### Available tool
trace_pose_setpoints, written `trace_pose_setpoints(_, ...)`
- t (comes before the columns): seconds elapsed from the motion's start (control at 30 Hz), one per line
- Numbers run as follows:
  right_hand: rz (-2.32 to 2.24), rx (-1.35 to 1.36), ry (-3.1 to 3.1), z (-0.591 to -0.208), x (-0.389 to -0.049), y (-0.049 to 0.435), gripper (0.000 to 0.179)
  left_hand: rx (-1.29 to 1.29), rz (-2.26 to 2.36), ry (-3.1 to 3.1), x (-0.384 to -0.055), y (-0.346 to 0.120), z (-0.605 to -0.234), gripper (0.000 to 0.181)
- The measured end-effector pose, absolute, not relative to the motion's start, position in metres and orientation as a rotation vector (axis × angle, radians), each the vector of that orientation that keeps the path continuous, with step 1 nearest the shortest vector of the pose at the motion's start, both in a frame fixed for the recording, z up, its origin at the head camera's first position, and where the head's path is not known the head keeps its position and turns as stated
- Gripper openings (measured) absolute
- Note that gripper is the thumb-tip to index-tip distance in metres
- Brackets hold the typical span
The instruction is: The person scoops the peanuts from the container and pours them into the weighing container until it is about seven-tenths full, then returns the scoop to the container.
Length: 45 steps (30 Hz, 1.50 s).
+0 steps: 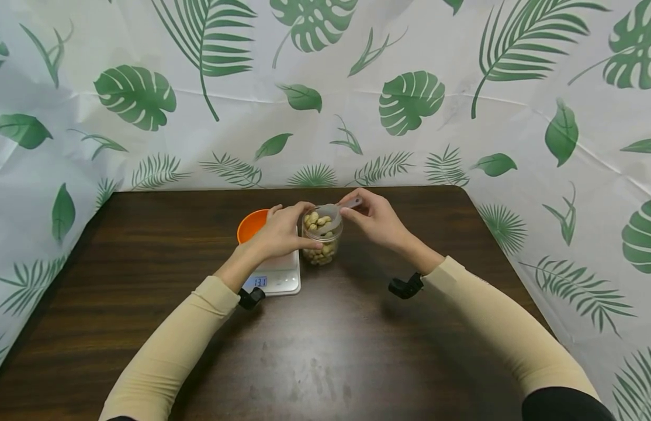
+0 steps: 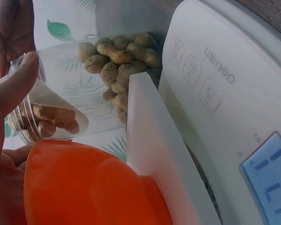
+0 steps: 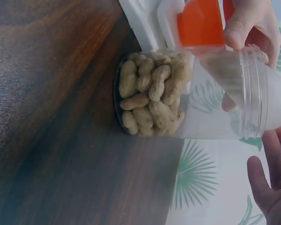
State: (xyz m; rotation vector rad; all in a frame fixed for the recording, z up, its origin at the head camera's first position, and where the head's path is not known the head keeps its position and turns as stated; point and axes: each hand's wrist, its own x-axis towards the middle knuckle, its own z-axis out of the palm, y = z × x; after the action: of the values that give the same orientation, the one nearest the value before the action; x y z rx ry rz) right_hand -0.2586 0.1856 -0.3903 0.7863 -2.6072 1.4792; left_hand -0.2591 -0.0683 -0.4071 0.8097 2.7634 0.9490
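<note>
My left hand (image 1: 278, 234) grips a clear jar (image 1: 333, 248) near its mouth, thumb on the near side. Unshelled peanuts (image 3: 157, 91) fill the lower part of the jar. My right hand (image 1: 378, 221) pinches the handle of a translucent scoop (image 1: 352, 203). The scoop's bowl dips inside the jar's mouth; several peanuts (image 2: 51, 115) sit in it in the left wrist view. An orange bowl (image 2: 89, 183) stands on a white kitchen scale (image 1: 286, 283) just left of the jar, partly hidden by my left hand.
The scale's lit display (image 1: 259, 282) shows digits that look like 131. Everything stands on a dark wooden table (image 1: 325, 351). A white curtain with green leaves (image 1: 346, 88) hangs right behind the table's far edge.
</note>
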Motion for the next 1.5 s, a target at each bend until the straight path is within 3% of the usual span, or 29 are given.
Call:
trace_pose_setpoints(0.9, 1.627, 0.707, -2.468, -0.398, -0.251, 0.193, 0.019, 0.826, 0.924, 2.789, -0.259, -0.067, -0.406, 0.087)
trace_pose_setpoints(1.2, 1.589, 0.659, -2.493, -0.368, -0.225, 0.181, 0.018, 0.866, 0.859, 2.794, -0.258, -0.067, -0.405, 0.094)
trace_pose_setpoints(1.5, 1.616, 0.63, -2.47, -0.366, -0.219, 0.179, 0.018, 0.892, 0.803, 2.799, -0.256, -0.067, -0.405, 0.1)
